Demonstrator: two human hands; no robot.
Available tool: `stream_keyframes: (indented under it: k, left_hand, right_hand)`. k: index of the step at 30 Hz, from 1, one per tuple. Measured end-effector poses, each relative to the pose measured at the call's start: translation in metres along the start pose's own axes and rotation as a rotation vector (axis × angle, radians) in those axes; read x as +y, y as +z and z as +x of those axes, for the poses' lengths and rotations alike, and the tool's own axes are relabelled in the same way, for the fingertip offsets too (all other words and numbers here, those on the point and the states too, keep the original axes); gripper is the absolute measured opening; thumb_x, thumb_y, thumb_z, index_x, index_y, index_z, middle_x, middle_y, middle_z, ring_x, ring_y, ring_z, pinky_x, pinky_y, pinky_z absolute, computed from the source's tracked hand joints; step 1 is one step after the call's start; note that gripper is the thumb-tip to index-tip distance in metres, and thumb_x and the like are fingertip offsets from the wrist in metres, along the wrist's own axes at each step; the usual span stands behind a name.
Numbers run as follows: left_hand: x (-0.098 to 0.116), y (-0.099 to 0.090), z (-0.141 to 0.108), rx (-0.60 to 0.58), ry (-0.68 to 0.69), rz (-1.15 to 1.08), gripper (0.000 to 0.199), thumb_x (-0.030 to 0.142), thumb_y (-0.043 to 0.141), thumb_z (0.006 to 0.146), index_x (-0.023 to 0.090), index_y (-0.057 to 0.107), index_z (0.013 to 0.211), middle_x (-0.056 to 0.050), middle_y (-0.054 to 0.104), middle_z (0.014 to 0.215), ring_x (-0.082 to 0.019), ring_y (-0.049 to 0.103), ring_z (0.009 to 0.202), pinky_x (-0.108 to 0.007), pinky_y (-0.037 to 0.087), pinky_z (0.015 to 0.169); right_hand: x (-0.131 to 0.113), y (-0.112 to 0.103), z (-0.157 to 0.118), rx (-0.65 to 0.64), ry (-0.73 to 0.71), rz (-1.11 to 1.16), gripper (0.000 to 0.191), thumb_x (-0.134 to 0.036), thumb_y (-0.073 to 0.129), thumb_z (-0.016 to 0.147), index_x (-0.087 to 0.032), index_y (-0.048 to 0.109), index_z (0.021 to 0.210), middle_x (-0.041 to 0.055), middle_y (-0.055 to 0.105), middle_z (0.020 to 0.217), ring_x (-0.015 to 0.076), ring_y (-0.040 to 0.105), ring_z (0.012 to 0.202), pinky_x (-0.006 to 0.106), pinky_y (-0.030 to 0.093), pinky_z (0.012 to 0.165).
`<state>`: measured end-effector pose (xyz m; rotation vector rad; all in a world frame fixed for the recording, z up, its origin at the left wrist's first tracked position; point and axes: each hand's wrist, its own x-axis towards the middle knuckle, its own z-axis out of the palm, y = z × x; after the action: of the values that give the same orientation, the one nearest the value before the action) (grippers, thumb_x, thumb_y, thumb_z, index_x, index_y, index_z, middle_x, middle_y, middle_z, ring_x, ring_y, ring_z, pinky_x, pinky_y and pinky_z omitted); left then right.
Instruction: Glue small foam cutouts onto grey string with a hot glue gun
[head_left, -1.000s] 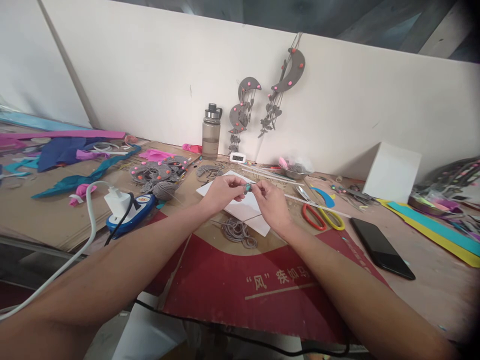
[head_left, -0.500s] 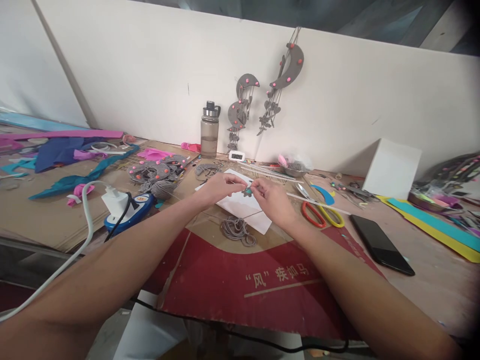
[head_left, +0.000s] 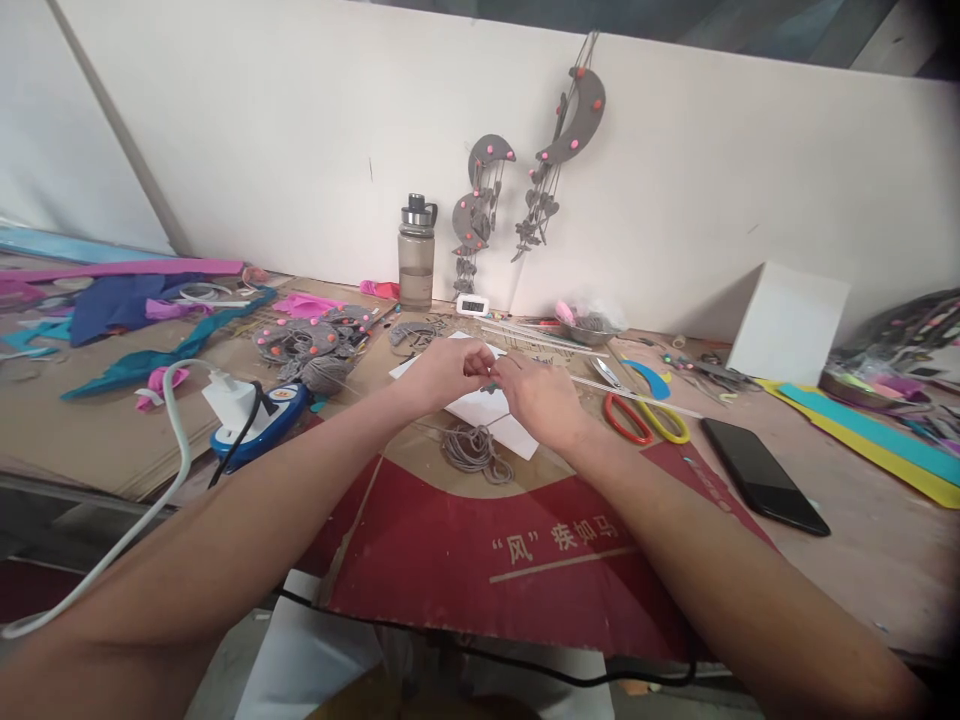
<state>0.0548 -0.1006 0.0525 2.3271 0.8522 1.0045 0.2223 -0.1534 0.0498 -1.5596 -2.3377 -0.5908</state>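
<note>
My left hand [head_left: 450, 372] and my right hand [head_left: 541, 400] meet over a white sheet [head_left: 514, 432], fingers pinched together. At their fingertips is a small grey felt piece with a teal spot [head_left: 490, 388], mostly covered by the fingers now. Grey yarn runs close by it, and the exact grip on piece or yarn is hidden. Below the hands a loose coil of grey yarn [head_left: 474, 455] lies on the red and brown cardboard [head_left: 450, 560]. Scissors with red and yellow handles [head_left: 628, 420] lie right of my right hand.
A black phone [head_left: 761, 475] lies at right. Left are a blue power socket with a white plug [head_left: 259, 425], grey felt crescents [head_left: 307, 340] and coloured scraps. A bottle [head_left: 416, 255] and small clock [head_left: 472, 305] stand behind. Grey crescent hangings [head_left: 581, 120] hang on the white board.
My hands have come closer together, the right one turning so its back covers more. The small felt piece, plainly seen before, is now largely hidden. The view has shifted slightly.
</note>
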Motion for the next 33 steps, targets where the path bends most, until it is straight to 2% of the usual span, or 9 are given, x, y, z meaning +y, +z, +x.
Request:
stream_keyframes:
  k: [4, 10, 14, 21, 25, 30, 33]
  left_hand:
    - [0.0, 0.002, 0.0, 0.034, -0.017, 0.055, 0.013, 0.014, 0.062, 0.065, 0.019, 0.063, 0.076, 0.001, 0.065, 0.068, -0.011, 0.056, 0.062, -0.023, 0.041, 0.06]
    - [-0.008, 0.004, 0.0, 0.124, -0.151, -0.115, 0.015, 0.021, 0.064, 0.064, 0.016, 0.066, 0.078, -0.002, 0.066, 0.069, -0.012, 0.056, 0.061, -0.023, 0.04, 0.056]
    - [-0.005, 0.004, -0.001, 0.144, -0.302, -0.257, 0.009, 0.018, 0.062, 0.064, 0.015, 0.065, 0.072, -0.002, 0.064, 0.064, -0.01, 0.054, 0.054, -0.023, 0.04, 0.052]
    - [-0.001, 0.013, 0.002, 0.199, -0.456, -0.629, 0.012, 0.011, 0.068, 0.063, 0.014, 0.056, 0.065, -0.001, 0.059, 0.057, -0.009, 0.055, 0.053, -0.026, 0.047, 0.058]
    - [0.0, 0.013, 0.002, 0.213, -0.508, -0.791, 0.015, 0.012, 0.069, 0.065, 0.013, 0.054, 0.065, -0.002, 0.059, 0.059, -0.01, 0.057, 0.057, -0.027, 0.048, 0.061]
    - [0.0, 0.012, 0.002, 0.233, -0.53, -0.865, 0.015, 0.01, 0.067, 0.066, 0.013, 0.053, 0.061, -0.002, 0.056, 0.055, -0.008, 0.053, 0.054, -0.021, 0.039, 0.051]
    - [0.0, 0.012, 0.003, 0.233, -0.542, -0.985, 0.013, 0.007, 0.065, 0.066, 0.012, 0.055, 0.06, -0.003, 0.058, 0.057, -0.008, 0.055, 0.057, -0.021, 0.044, 0.056]
  right_hand:
    - [-0.003, -0.001, 0.001, 0.029, 0.049, 0.151, 0.026, -0.029, 0.038, 0.095, -0.019, 0.061, 0.095, 0.0095, 0.064, 0.095, 0.0207, 0.057, 0.078, 0.03, 0.031, 0.061]
    - [-0.005, 0.002, 0.002, 0.152, 0.089, 0.418, 0.02, -0.021, 0.04, 0.092, -0.018, 0.052, 0.108, 0.0109, 0.059, 0.108, 0.0211, 0.055, 0.086, 0.032, 0.039, 0.071]
    - [-0.004, 0.005, 0.002, 0.207, 0.118, 0.456, 0.012, -0.019, 0.042, 0.088, -0.019, 0.052, 0.094, 0.0084, 0.058, 0.095, 0.0199, 0.052, 0.082, 0.032, 0.039, 0.071]
    - [-0.006, 0.005, 0.001, 0.286, 0.139, 0.538, 0.012, -0.022, 0.044, 0.087, -0.02, 0.052, 0.079, 0.0038, 0.057, 0.08, 0.0164, 0.05, 0.076, 0.029, 0.036, 0.069]
    - [-0.007, 0.008, 0.001, 0.277, 0.167, 0.565, 0.013, -0.024, 0.045, 0.087, -0.02, 0.053, 0.077, 0.003, 0.057, 0.077, 0.0154, 0.049, 0.072, 0.028, 0.035, 0.067]
    - [-0.008, 0.01, 0.001, 0.262, 0.179, 0.6, 0.014, -0.022, 0.046, 0.087, -0.019, 0.055, 0.076, 0.0013, 0.056, 0.074, 0.0134, 0.048, 0.068, 0.026, 0.035, 0.064]
    - [-0.008, 0.009, 0.001, 0.269, 0.172, 0.593, 0.016, -0.022, 0.044, 0.087, -0.019, 0.055, 0.075, 0.0009, 0.056, 0.073, 0.0128, 0.048, 0.068, 0.025, 0.034, 0.064]
